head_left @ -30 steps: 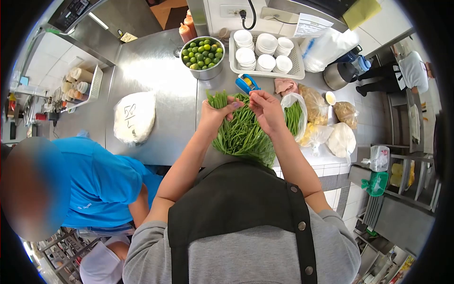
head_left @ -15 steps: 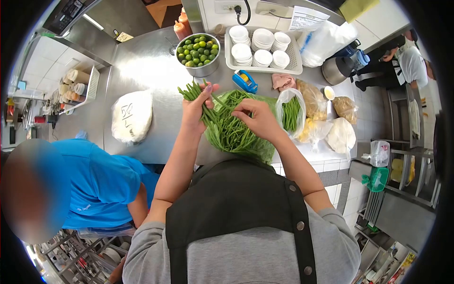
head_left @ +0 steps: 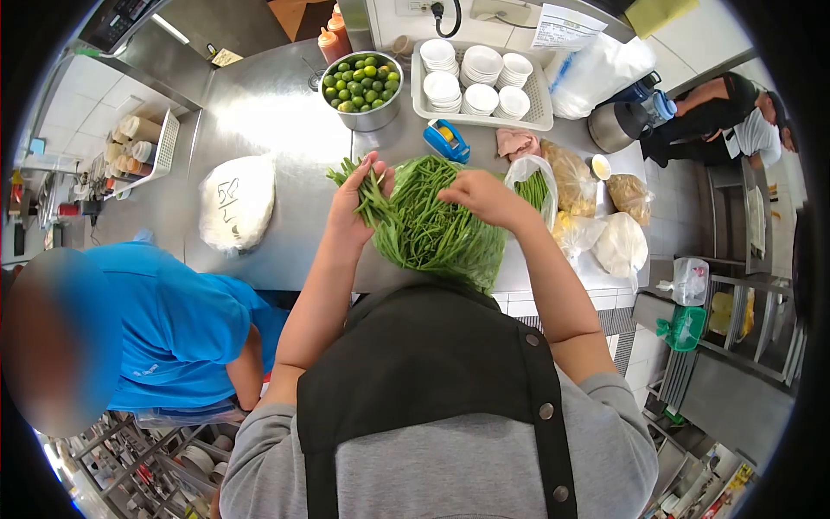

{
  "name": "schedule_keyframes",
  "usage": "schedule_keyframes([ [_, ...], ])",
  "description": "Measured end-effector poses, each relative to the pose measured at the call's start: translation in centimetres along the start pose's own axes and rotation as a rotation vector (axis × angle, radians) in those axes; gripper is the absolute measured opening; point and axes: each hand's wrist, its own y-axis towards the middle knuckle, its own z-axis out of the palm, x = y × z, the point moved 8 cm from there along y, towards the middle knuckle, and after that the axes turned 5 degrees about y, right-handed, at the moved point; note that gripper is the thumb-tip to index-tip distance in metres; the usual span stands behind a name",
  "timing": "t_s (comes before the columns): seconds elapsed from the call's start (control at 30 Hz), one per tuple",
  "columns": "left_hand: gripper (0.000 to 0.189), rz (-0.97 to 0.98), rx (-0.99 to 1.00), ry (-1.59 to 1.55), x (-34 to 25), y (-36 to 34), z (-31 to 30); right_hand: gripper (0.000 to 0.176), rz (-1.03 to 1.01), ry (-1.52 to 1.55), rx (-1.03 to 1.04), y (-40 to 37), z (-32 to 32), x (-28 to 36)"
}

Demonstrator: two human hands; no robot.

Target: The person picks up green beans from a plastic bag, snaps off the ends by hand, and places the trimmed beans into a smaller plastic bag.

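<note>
A bunch of green beans [head_left: 370, 197] is wrapped in the fingers of my left hand [head_left: 353, 208], with bean ends poking out beyond the thumb. Below and between my hands lies a large heap of green beans [head_left: 428, 229] in a clear green-tinted plastic bag [head_left: 488, 251]. My right hand [head_left: 486, 199] hovers over the right side of this heap with its fingers curled together. Whatever may be pinched there is hidden or too small to tell. Just right of it stands a smaller clear bag of green beans [head_left: 532, 189], partly covered by my forearm.
Behind the heap are a metal pot of green citrus [head_left: 367, 121], a blue tape dispenser [head_left: 446, 141] and a tray of stacked white cups [head_left: 484, 119]. Food bags [head_left: 571, 177] crowd the right. A white bag [head_left: 238, 203] lies left, near a person in blue [head_left: 186, 329].
My right hand has drawn back slightly to the right and its fingers have curled tighter. My left hand still grips its bunch, now turned more upright and lower.
</note>
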Motion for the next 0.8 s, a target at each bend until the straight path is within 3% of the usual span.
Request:
schedule_keyframes([
  [0.03,0.029,-0.008,-0.019,0.009,0.2,-0.2,-0.1,0.018,-0.008,-0.275,0.030,0.3,1.0,-0.7],
  [0.13,0.032,-0.039,0.006,0.092,1.0,-0.3,-0.9,0.012,-0.178,-0.196,-0.092,0.9,2.8,-0.6],
  [0.33,0.022,-0.096,0.027,0.172,1.8,-1.1,-1.3,0.011,-0.244,-0.332,-0.069,2.1,5.7,-1.3],
  [0.43,0.024,-0.074,-0.022,0.226,1.5,-1.7,-1.0,0.012,-0.291,-0.147,-0.079,1.7,4.1,-1.3],
  [0.6,0.032,0.165,0.025,0.601,0.3,-2.0,0.3,0.012,-0.033,0.451,-0.234,0.6,0.6,-3.1],
  [0.67,0.025,0.215,0.043,0.699,0.7,-2.4,1.5,0.012,0.046,0.726,-0.246,0.0,0.8,-3.5],
  [0.8,0.018,0.270,0.118,0.685,1.6,-2.9,3.9,0.013,0.034,0.954,-0.216,-0.6,2.4,-0.9],
])
